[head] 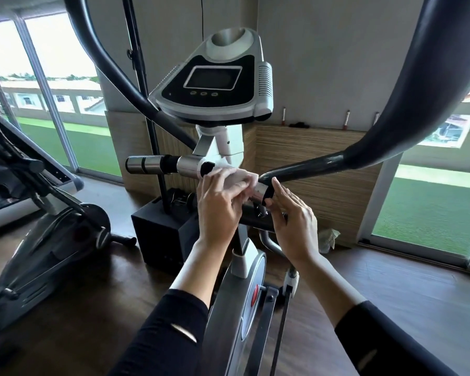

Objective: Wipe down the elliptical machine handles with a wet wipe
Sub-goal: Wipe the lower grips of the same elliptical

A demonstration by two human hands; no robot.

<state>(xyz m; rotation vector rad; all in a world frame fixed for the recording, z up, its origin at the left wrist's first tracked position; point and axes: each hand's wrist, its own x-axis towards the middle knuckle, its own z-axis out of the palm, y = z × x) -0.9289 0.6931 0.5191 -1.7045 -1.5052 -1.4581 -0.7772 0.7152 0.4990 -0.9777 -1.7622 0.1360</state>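
The person stands close before the elliptical machine, both arms in dark sleeves reaching forward under the console. The left hand has its fingers curled over a white wet wipe and holds it bunched against the horizontal bar, just beside the white centre post. The wipe lies on top of the bar, between the post and the short right handle. The right hand is nearly flat, its fingers almost straight and close together. The forefinger and thumb touch the black end of this short handle and nothing is gripped inside the palm. The short left handle, with its silver sensor plates, sticks out on the other side and no hand is on it. The two long swing handles – one on the left, one on the right – curve up past the console, also untouched. On the dark wooden floor stands a black box behind the machine, a crumpled packet lies near the wall, and another exercise machine stands at the left by the window.
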